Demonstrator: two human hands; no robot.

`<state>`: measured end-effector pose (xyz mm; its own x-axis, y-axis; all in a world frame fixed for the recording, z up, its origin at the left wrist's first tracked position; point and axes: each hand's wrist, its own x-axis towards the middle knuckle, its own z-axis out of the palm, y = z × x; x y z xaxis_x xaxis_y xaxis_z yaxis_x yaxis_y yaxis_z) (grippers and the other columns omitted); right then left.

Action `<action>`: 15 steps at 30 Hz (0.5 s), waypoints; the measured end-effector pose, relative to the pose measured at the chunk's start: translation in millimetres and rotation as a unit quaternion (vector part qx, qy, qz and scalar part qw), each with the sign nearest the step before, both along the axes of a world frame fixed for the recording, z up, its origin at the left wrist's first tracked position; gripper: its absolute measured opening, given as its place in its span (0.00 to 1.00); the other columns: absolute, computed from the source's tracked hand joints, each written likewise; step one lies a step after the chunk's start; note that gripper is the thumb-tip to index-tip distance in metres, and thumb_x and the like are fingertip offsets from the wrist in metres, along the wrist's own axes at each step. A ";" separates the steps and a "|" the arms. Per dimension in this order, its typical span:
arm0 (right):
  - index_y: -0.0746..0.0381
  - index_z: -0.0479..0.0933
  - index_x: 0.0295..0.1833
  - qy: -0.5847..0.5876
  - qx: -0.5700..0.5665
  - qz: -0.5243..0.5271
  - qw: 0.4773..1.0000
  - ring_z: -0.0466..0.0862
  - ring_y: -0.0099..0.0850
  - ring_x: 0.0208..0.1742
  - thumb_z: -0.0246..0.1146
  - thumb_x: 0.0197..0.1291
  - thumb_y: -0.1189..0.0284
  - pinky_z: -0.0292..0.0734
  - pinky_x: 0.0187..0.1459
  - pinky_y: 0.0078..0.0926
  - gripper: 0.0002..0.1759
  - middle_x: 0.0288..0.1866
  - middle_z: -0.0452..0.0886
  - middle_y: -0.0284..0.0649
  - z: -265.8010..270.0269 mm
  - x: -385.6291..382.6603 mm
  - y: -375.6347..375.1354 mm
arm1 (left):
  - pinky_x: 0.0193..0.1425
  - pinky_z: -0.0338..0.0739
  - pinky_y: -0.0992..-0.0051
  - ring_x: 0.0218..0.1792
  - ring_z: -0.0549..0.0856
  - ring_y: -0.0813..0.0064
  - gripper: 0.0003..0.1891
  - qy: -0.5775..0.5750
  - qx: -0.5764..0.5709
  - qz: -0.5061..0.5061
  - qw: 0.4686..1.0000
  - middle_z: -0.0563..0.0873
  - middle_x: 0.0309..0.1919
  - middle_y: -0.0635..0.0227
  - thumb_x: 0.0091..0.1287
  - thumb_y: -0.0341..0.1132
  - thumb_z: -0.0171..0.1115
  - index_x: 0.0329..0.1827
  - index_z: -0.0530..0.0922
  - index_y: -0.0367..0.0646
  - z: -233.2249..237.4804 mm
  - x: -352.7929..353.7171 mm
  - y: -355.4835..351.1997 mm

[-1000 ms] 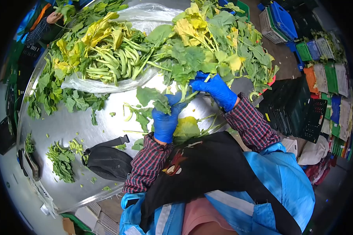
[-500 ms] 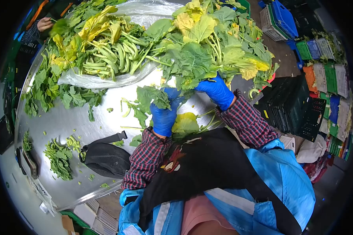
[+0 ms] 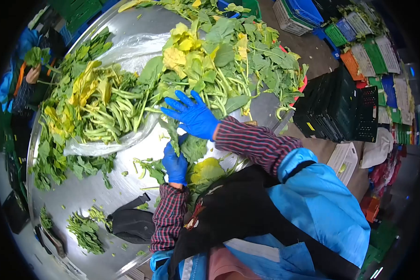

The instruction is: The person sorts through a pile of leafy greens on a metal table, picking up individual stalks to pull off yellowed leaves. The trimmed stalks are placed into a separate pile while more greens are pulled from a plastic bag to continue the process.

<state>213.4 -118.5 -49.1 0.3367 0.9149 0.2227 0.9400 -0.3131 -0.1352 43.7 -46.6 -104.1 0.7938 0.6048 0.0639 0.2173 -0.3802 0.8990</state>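
Blue right hand (image 3: 191, 114) at greens' (image 3: 210, 70) edge

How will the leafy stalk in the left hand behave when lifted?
Probably floppy: the leafy stalk held in the left hand has a broad, thin leaf that looks limp. Likely light, since one hand's grip carries it. Pushed, it may slide easily on the steel table, which looks smooth and shiny; the thin leaf could tear.

We've got a limp green leaf (image 3: 171, 133) gripped in our left hand (image 3: 175, 165); the heap of greens (image 3: 219, 70), some yellowed, lies just beyond our right hand (image 3: 193, 114).
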 end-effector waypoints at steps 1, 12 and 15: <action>0.47 0.59 0.67 -0.120 -0.042 -0.026 0.992 0.45 0.39 0.74 0.55 0.52 0.63 0.35 0.68 0.56 0.33 0.74 0.50 0.31 -43.2 15.1 5.9 | 0.48 0.72 0.68 0.44 0.79 0.57 0.18 0.030 0.025 -0.013 0.999 0.81 0.41 0.57 0.55 0.24 0.54 0.51 0.75 0.41 -4.7 -1.6 -0.1; 0.45 0.63 0.65 -0.098 -0.269 -0.171 0.943 0.46 0.38 0.74 0.56 0.54 0.58 0.43 0.65 0.63 0.30 0.73 0.49 0.24 -3.2 198.9 -67.1 | 0.56 0.70 0.65 0.51 0.77 0.56 0.21 0.079 0.061 -0.060 0.993 0.79 0.49 0.56 0.53 0.22 0.53 0.53 0.76 0.42 -19.7 -12.4 6.2; 0.46 0.62 0.66 -0.133 -0.242 -0.222 0.935 0.48 0.40 0.73 0.60 0.52 0.55 0.50 0.63 0.61 0.33 0.73 0.49 0.25 -17.7 256.7 -89.7 | 0.54 0.70 0.65 0.49 0.77 0.55 0.20 0.138 0.084 -0.022 0.987 0.80 0.47 0.56 0.56 0.22 0.50 0.52 0.77 0.44 15.0 -5.2 -0.4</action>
